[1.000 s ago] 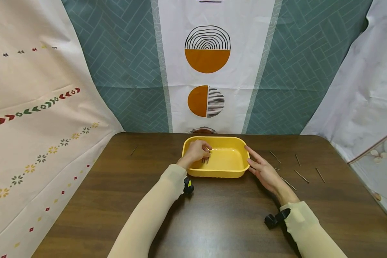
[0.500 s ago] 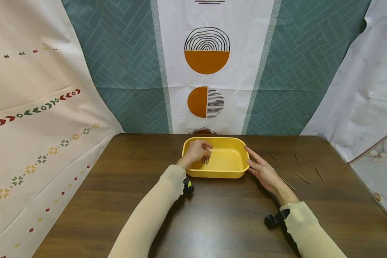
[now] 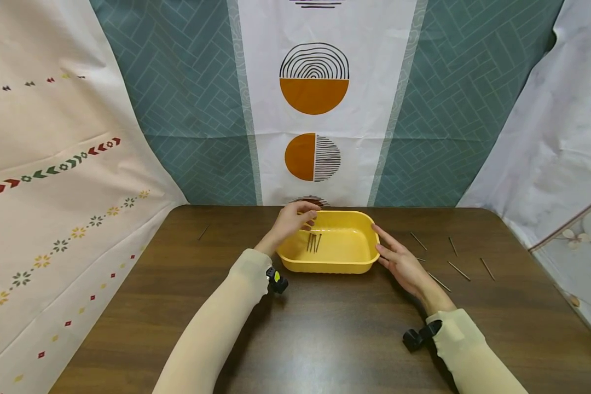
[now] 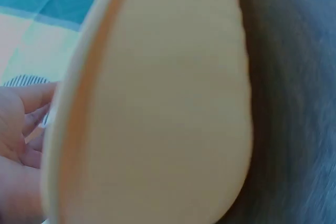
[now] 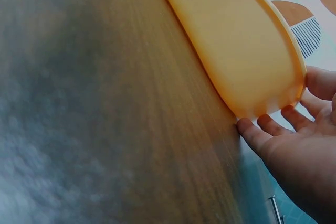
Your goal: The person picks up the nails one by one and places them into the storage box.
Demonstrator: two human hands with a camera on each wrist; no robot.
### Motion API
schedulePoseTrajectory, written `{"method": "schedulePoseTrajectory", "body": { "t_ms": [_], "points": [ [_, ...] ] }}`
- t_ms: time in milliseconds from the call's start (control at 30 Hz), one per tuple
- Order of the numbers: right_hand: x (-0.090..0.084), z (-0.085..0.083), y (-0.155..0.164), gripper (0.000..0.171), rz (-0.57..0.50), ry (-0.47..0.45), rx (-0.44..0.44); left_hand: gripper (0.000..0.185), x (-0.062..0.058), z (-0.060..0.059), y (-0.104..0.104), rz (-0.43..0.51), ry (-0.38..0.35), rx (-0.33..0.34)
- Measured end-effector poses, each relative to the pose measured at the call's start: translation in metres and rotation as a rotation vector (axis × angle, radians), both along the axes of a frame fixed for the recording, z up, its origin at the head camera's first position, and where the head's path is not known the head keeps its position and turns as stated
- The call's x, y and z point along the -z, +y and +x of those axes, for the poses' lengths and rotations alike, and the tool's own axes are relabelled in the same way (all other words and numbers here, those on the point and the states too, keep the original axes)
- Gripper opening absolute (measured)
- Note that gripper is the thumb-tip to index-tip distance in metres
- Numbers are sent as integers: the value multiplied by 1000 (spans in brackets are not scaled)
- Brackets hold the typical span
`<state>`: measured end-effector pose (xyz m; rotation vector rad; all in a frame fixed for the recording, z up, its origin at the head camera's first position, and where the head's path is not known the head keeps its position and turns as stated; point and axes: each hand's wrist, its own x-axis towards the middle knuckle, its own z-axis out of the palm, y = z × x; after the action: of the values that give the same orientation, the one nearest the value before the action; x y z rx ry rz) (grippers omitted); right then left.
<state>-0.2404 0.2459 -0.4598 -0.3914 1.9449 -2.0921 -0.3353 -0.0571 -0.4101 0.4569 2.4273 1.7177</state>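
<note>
A yellow plastic tray (image 3: 345, 266) stands near the table's far edge. Inside, toward its left end, several thin nails (image 3: 314, 242) lie side by side. My left hand (image 3: 291, 220) is raised over the tray's left end, fingers loosely bent and holding nothing. In the left wrist view part of that hand (image 4: 21, 145) shows beyond the tray's wall (image 4: 168, 98). At the opposite end my right hand (image 3: 404, 262) rests its spread fingers against the tray's outside. The right wrist view shows the fingertips (image 5: 252, 129) along the bottom and side of that end.
Several loose nails (image 3: 459, 271) lie scattered on the brown table (image 3: 335, 328), right of the tray. One more thin nail (image 3: 203, 232) lies at the far left. Hanging patterned cloths (image 3: 192, 98) enclose the table's back and sides.
My left hand has let go of the nails inside the tray and lifted up and to the left. The nails now show fully on the tray floor. The right hand stays put.
</note>
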Motion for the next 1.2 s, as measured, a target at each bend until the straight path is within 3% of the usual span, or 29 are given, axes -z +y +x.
{"method": "schedulePoseTrajectory", "body": {
  "t_ms": [200, 600, 867, 1000, 1200],
  "points": [
    [-1, 0, 2, 61, 11, 1, 4, 30, -11, -2, -23, 14, -28, -41],
    [-1, 0, 1, 61, 8, -5, 13, 34, -17, 1, -93, 44, -13, -106],
    [0, -1, 0, 60, 8, -29, 17, 36, -12, 0, -132, -25, 2, -141],
    [0, 0, 0, 61, 8, -25, 15, 35, -15, 0, -154, -114, 41, -188],
    [-1, 1, 1, 61, 16, -16, 14, 37, -18, -1, -186, -162, 50, -243]
  ]
}}
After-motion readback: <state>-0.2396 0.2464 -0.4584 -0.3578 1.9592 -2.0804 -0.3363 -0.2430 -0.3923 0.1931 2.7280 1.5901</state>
